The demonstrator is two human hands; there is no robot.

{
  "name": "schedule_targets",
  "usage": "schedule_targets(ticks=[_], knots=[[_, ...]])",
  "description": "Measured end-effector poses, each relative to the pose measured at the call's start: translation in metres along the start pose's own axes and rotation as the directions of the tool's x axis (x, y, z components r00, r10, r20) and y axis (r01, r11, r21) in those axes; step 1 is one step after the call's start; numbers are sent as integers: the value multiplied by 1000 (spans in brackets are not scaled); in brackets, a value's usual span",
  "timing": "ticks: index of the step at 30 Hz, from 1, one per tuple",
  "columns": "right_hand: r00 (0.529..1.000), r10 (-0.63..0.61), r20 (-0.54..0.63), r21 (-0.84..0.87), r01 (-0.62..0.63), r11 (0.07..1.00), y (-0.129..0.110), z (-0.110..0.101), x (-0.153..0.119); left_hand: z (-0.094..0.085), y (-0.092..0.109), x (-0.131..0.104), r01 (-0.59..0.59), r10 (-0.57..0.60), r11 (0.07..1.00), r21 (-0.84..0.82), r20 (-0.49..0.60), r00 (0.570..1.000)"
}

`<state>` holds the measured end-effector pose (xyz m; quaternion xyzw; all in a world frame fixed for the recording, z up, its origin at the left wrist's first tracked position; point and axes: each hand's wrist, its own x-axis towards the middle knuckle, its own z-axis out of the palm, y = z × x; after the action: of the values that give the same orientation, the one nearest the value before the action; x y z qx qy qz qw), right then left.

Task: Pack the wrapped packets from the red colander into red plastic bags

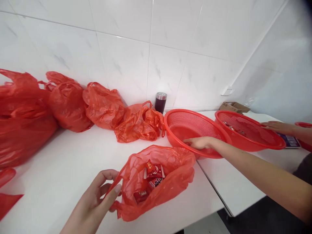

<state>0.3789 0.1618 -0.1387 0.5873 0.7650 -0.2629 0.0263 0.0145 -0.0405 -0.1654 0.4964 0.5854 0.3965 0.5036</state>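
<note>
My left hand (pixel 104 191) pinches the left edge of an open red plastic bag (pixel 168 191) on the white table. Inside the bag lie several small wrapped packets (pixel 154 170), red and white. My right hand (pixel 198 142) reaches over the near rim into a red mesh basket (pixel 185 113) behind and to the right of the bag. Its fingertips are low inside the basket, and whatever they touch is hidden.
Several filled red bags (pixel 104 107) line the wall at the left. A dark flask (pixel 160 102) stands behind. At the right, another person's hand (pixel 278 126) rests on a second red basket (pixel 255 144), near a cardboard box (pixel 234 106).
</note>
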Motion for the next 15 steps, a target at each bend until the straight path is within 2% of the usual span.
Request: schedule_targets(ticks=[2,3,4,5,7,9,11,13,15], knots=[[981,-47,188,220,5,976,-10,-9,-5,1,6,-3,-31,31,999,-10,-6,1000],[968,-88,235,338,4,941,-18,-14,-8,2,10,-4,-42,42,999,-18,-14,999],[966,-130,222,440,19,898,-28,-20,-13,4,13,-5,-47,47,998,-34,-22,999],[975,-164,151,505,66,860,-40,-26,-18,7,16,-5,-44,42,997,-59,-30,999],[972,-230,-35,527,214,822,-68,-31,-34,11,21,-4,-35,28,993,-116,-64,998],[935,-329,-129,418,352,837,-97,-26,-51,14,22,-2,-41,24,989,-144,-118,993],[888,-442,-123,168,458,873,-119,-11,-69,15,21,-2,-58,44,991,-119,-119,992],[845,-528,-88,-152,513,845,-130,8,-83,13,17,-4,-51,50,998,-48,-39,998],[827,-562,-16,-350,522,778,-130,24,-95,8,12,-9,-1,-6,995,96,68,998]])
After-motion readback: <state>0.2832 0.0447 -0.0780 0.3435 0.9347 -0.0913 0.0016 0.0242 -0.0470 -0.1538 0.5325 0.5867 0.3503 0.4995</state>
